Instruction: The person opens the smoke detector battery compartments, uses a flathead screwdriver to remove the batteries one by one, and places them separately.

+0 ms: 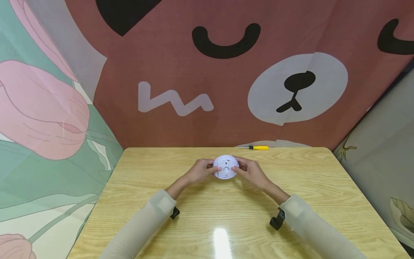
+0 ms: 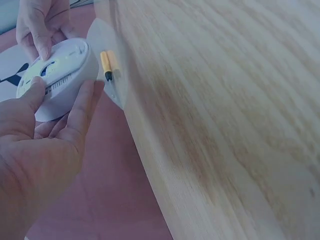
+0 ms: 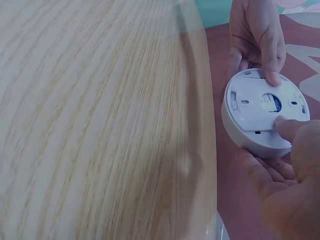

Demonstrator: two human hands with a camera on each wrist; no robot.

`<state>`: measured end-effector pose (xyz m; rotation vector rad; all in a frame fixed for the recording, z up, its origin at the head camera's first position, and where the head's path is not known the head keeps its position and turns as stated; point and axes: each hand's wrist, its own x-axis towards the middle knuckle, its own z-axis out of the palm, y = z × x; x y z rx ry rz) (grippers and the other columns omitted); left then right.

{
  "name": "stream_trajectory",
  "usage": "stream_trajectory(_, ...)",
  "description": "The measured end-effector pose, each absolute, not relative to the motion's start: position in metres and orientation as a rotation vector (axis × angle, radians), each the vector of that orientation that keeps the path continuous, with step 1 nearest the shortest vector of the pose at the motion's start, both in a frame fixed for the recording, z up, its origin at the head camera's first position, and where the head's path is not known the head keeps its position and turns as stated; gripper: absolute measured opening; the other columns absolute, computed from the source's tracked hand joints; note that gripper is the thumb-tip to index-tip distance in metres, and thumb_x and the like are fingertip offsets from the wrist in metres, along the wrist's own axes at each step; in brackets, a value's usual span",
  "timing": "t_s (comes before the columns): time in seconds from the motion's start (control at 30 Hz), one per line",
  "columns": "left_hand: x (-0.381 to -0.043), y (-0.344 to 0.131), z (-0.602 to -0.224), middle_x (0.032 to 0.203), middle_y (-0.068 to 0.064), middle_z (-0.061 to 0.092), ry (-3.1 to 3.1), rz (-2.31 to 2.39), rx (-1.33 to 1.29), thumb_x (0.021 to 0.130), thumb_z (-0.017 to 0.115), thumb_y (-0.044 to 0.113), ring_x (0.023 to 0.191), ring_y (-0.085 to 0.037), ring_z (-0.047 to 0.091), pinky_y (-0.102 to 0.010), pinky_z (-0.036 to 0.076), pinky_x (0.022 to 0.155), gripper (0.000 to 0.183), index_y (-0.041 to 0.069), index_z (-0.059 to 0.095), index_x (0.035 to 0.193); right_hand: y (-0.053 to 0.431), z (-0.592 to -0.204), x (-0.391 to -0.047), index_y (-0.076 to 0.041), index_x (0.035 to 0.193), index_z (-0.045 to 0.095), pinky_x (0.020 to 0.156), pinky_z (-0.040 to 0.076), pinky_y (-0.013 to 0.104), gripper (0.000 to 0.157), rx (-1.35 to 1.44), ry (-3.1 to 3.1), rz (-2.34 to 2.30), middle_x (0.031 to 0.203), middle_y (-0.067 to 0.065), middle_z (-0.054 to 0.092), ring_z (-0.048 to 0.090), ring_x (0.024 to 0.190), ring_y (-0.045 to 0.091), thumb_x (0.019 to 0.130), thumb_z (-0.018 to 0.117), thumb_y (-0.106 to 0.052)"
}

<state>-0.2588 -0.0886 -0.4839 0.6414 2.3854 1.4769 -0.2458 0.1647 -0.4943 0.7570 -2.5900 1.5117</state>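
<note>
A round white smoke detector [image 1: 225, 162] is held up over the far part of the table, its slotted back plate [image 3: 250, 110] turned towards me. My left hand [image 1: 199, 171] grips its left edge, thumb on the back plate and fingers behind the body. From the other side my right hand [image 1: 253, 175] holds the right edge in the same way, its thumb [image 3: 285, 125] pressing near the round opening in the plate. In the left wrist view the detector's white side wall [image 2: 91, 67] shows between the fingers. Its front face is hidden.
A yellow-handled screwdriver [image 1: 260, 148] lies along the back edge of the wooden table [image 1: 161, 158], beyond the hands. Right behind that edge hangs a cloth backdrop [image 1: 161, 129] with a bear's face. Patterned cloths hang at both sides.
</note>
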Motion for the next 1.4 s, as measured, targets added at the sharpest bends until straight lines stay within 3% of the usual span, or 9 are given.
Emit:
stream_trajectory(0.13, -0.259, -0.088, -0.484, 0.107, -0.015, 0.080, 2.366, 1.498, 0.591, 0.104, 0.071, 0.018, 0.089, -0.015, 0.076, -0.046, 0.065, 0.085, 0.025, -0.002, 0.075, 0.119, 0.165, -0.496, -0.246, 0.005, 0.149, 0.056, 0.084, 0.064, 0.030, 0.054, 0.728, -2.581, 1.541, 0.135, 0.030, 0.067, 0.075, 0.109, 0.038, 0.100, 0.074, -0.007)
stream_trajectory(0.37, -0.257, -0.084, -0.482, 0.116, -0.022, 0.077, 2.380, 1.553, 0.544, 0.103, 0.072, 0.015, 0.098, -0.026, 0.078, -0.047, 0.065, 0.082, 0.033, -0.004, 0.072, 0.129, 0.163, -0.496, -0.244, 0.002, 0.150, 0.056, 0.079, 0.066, 0.040, 0.054, 0.626, -2.629, 1.622, 0.138, 0.031, 0.064, 0.076, 0.106, 0.035, 0.100, 0.074, -0.007)
stream_trajectory(0.63, -0.254, -0.080, -0.485, 0.118, -0.028, 0.074, 2.375, 1.616, 0.437, 0.101, 0.073, 0.010, 0.098, -0.032, 0.078, -0.045, 0.066, 0.076, 0.048, 0.003, 0.060, 0.148, 0.159, -0.494, -0.241, 0.000, 0.151, 0.054, 0.076, 0.066, 0.044, 0.054, 0.320, -2.743, 1.857, 0.108, 0.028, 0.076, 0.079, 0.085, 0.029, 0.101, 0.073, -0.010)
stream_trajectory(0.93, -0.254, -0.079, -0.491, 0.118, -0.022, 0.076, 2.490, 1.469, 0.439, 0.102, 0.073, 0.015, 0.101, -0.029, 0.076, -0.038, 0.066, 0.072, 0.041, 0.004, 0.067, 0.141, 0.156, -0.496, -0.241, 0.003, 0.145, 0.061, 0.073, 0.066, 0.044, 0.049, 0.214, -2.764, 1.882, 0.100, 0.024, 0.079, 0.080, 0.079, 0.031, 0.100, 0.075, -0.012)
stream_trajectory(1.2, -0.254, -0.077, -0.497, 0.106, -0.019, 0.072, 2.408, 1.492, 0.411, 0.103, 0.071, 0.010, 0.077, -0.019, 0.073, -0.032, 0.065, 0.064, 0.037, 0.000, 0.069, 0.138, 0.153, -0.500, -0.237, 0.005, 0.141, 0.064, 0.070, 0.066, 0.038, 0.046, 0.189, -2.805, 1.840, 0.113, 0.026, 0.076, 0.079, 0.078, 0.029, 0.100, 0.075, -0.013)
stream_trajectory(1.4, -0.256, -0.076, -0.503, 0.108, -0.015, 0.071, 2.413, 1.448, 0.420, 0.104, 0.070, 0.011, 0.084, -0.019, 0.071, -0.030, 0.064, 0.062, 0.037, 0.000, 0.068, 0.139, 0.153, -0.504, -0.236, 0.005, 0.140, 0.065, 0.069, 0.066, 0.036, 0.043, 0.218, -2.813, 1.818, 0.112, 0.022, 0.075, 0.078, 0.077, 0.024, 0.102, 0.073, -0.012)
